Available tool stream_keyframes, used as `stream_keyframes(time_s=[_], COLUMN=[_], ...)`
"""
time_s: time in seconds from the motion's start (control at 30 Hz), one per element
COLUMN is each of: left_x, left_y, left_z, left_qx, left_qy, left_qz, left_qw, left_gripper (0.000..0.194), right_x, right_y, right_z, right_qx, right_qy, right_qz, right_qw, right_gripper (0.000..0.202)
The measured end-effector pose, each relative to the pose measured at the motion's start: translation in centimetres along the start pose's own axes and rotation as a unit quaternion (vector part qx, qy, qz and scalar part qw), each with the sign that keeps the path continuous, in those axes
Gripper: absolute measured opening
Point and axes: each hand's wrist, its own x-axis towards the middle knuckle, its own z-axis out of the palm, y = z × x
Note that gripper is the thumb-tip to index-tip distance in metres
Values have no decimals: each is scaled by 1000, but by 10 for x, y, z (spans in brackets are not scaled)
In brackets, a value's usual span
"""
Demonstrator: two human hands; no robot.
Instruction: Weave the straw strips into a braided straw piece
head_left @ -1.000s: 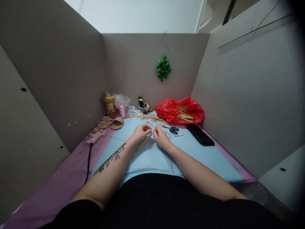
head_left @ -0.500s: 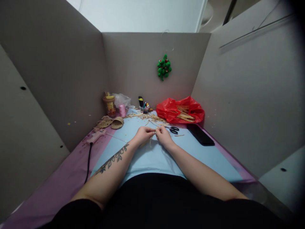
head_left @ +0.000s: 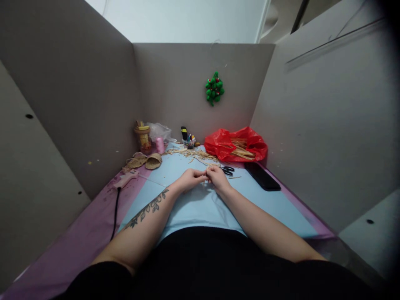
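Observation:
Above the pale blue sheet [head_left: 200, 212], my left hand [head_left: 191, 180] and my right hand [head_left: 217, 178] meet with their fingertips pinched together. Between them is a thin straw [head_left: 203, 182], of which only pale ends show beneath the fingers. The fingers hide most of it. Black-handled scissors [head_left: 228, 170] lie just beyond my right hand. Cut straw pieces [head_left: 200, 155] are scattered farther back on the sheet.
At the left lie a pink glue gun [head_left: 126, 179] with a black cord and small woven pieces [head_left: 153, 161]. Pink thread [head_left: 160, 145] and a cup [head_left: 143, 138] stand behind. A red bag [head_left: 218, 143] of straw and a black phone-like slab [head_left: 262, 176] are at the right. Grey panels [head_left: 175, 83] enclose the table.
Both hands have shifted slightly to the right and turned a little, still pinched together. The straw ends hanging under the fingers show less than before.

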Motion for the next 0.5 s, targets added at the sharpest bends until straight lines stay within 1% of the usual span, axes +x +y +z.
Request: stream_keyframes(time_s=[0.13,0.2,0.27,0.33,0.37,0.43,0.47,0.5], left_x=[-1,0,3,6,7,9,10,11], left_y=[-3,-7,-11,-14,-15,-17,-17,-18], left_z=[2,3,5,4,4,1,-1,-2], left_qx=[74,88,101,117,126,141,144,141], left_qy=[-20,-20,-8,38,76,172,211,235], left_qz=[26,35,41,44,45,47,46,45], left_qw=[997,995,994,991,988,974,966,961], left_gripper=[36,39,39,38,37,35,35,36], right_x=[1,2,2,1,0,-2,-3,-5], right_y=[3,3,2,0,-1,-4,-5,-6], right_z=[1,1,2,3,4,6,7,8], right_qx=[33,42,43,45,47,51,52,54], right_qy=[8,15,17,16,13,1,-8,-21], right_qz=[7,2,-4,-6,-5,-3,-6,-9], right_qw=[999,999,999,999,999,999,999,998], right_gripper=[8,10,12,14,15,15,15,16])
